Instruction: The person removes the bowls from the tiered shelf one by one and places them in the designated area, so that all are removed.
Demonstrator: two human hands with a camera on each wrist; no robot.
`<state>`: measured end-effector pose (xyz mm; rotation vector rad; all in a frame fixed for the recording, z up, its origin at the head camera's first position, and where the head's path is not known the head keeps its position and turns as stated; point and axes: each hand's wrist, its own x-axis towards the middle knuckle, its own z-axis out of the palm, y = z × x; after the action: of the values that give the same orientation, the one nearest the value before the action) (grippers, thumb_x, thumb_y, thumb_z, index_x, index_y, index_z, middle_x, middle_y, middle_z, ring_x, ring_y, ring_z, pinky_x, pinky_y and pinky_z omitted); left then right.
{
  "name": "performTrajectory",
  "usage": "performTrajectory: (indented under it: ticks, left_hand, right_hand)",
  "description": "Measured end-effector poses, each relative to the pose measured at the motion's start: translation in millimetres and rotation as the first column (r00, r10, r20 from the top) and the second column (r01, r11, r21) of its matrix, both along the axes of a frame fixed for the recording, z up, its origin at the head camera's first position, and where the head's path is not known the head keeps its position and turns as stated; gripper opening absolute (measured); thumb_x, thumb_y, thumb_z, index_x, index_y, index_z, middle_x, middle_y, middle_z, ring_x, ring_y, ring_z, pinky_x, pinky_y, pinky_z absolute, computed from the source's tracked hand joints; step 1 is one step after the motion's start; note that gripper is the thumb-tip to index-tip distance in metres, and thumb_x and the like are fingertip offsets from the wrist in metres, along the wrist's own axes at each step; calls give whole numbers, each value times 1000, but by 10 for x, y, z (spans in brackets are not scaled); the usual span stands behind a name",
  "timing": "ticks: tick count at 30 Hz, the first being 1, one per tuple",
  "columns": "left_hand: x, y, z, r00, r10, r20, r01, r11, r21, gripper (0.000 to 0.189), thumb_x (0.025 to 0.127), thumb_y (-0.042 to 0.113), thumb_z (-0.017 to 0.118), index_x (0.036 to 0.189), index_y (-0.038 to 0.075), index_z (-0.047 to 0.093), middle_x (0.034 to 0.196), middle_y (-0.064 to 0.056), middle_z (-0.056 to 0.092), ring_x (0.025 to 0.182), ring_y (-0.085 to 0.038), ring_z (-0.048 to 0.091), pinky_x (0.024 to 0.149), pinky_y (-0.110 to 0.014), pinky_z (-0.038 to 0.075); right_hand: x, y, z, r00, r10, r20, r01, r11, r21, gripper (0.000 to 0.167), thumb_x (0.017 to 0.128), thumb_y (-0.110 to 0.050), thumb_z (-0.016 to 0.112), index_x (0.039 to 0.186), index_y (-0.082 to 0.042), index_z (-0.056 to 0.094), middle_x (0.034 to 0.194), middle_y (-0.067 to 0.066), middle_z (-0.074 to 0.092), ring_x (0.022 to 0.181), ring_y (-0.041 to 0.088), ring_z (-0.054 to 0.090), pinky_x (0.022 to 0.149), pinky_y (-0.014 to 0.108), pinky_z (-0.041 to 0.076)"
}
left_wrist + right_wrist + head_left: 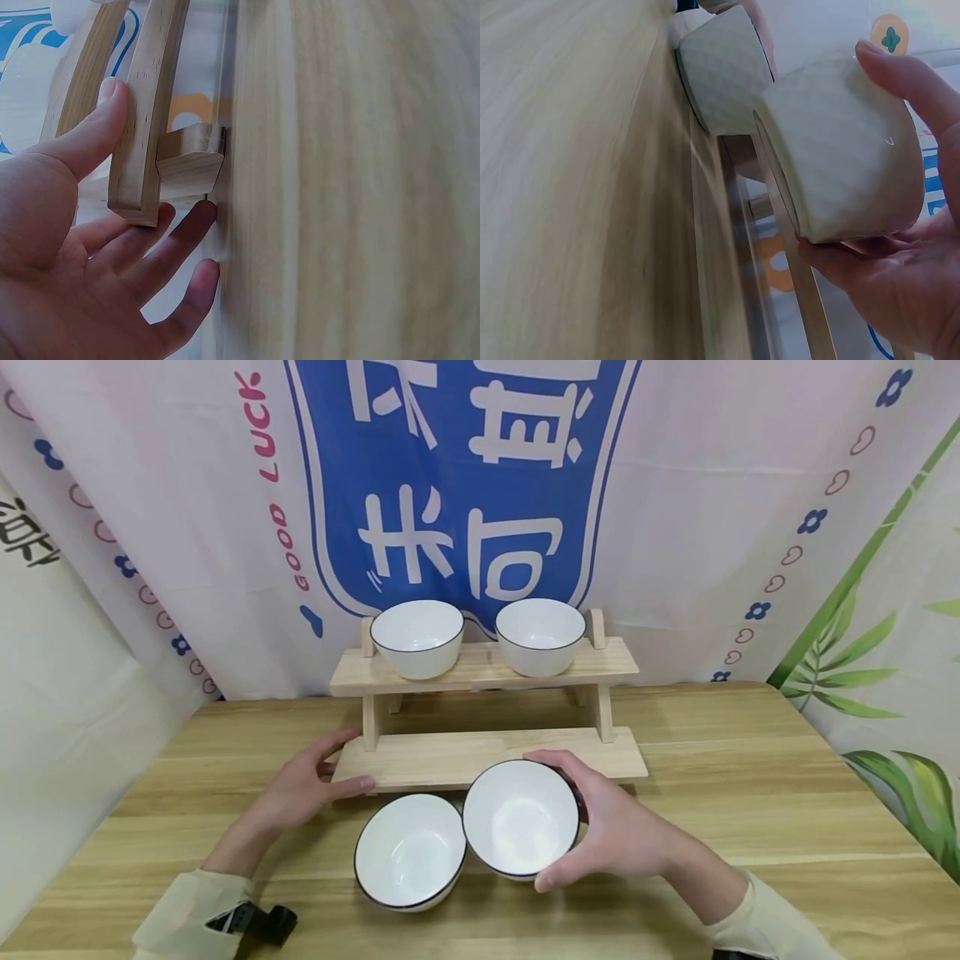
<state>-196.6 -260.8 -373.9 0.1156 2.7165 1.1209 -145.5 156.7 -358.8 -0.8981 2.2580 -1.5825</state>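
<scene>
My right hand (618, 831) grips a white bowl (521, 818) with a dark rim by its right side, thumb at the front and fingers behind. In the right wrist view the held bowl (847, 150) shows a quilted outer wall and is off the table. Just left of it, a matching bowl (411, 852) stands on the table before the rack. My left hand (300, 781) holds the left end of the wooden two-tier rack's lower shelf (480, 758). In the left wrist view the thumb lies along one face of the board (142, 135), the fingers about its other side.
Two more white bowls, one left (417, 639) and one right (540, 637), stand on the rack's upper shelf (480, 667). A printed curtain (697, 527) hangs close behind the rack. The wooden table (750, 793) extends to both sides.
</scene>
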Motion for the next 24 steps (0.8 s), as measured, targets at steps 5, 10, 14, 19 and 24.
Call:
performTrajectory:
  ticks: [5, 10, 14, 19, 24]
  left_hand:
    - [-4, -2, -7, 1000, -1, -3, 1, 1000, 6, 101, 94, 54, 80, 171, 13, 28, 167, -26, 38, 135, -44, 57, 93, -45, 54]
    - [-5, -3, -10, 1000, 0, -4, 0, 1000, 3, 101, 94, 54, 80, 171, 13, 28, 168, -26, 37, 135, -44, 58, 94, -45, 54]
    - [1, 0, 0, 1000, 2, -2, -2, 1000, 1, 101, 94, 55, 80, 171, 13, 28, 168, -26, 37, 135, -44, 57, 94, -46, 54]
    - [8, 12, 14, 1000, 2, 2, -2, 1000, 12, 101, 94, 53, 81, 170, 13, 29, 166, -26, 40, 133, -43, 58, 91, -42, 53]
    - [8, 15, 12, 1000, 2, 4, -2, 1000, 18, 101, 94, 52, 81, 170, 13, 29, 166, -26, 40, 133, -43, 57, 90, -41, 52]
  right_hand:
    - [2, 24, -12, 999, 26, 29, -27, 999, 45, 109, 66, -23, 104, 156, -21, 43, 143, 4, 62, 128, 24, 63, 106, 31, 53]
    - [-5, 33, -43, 996, 60, 67, -66, 994, 86, 109, 65, -23, 103, 156, -23, 43, 143, 4, 62, 126, 24, 63, 104, 31, 53]
    - [-21, 38, -81, 995, 75, 65, -81, 992, 96, 108, 64, -24, 103, 155, -24, 44, 142, 3, 62, 126, 22, 63, 104, 31, 53]
    - [-46, 61, -113, 993, 100, 56, -104, 991, 89, 107, 64, -23, 103, 154, -20, 45, 142, 5, 63, 126, 23, 63, 105, 30, 52]
    - [-70, 87, -142, 991, 117, 58, -123, 986, 114, 106, 65, -25, 103, 154, -18, 45, 141, 7, 63, 126, 25, 63, 107, 29, 51]
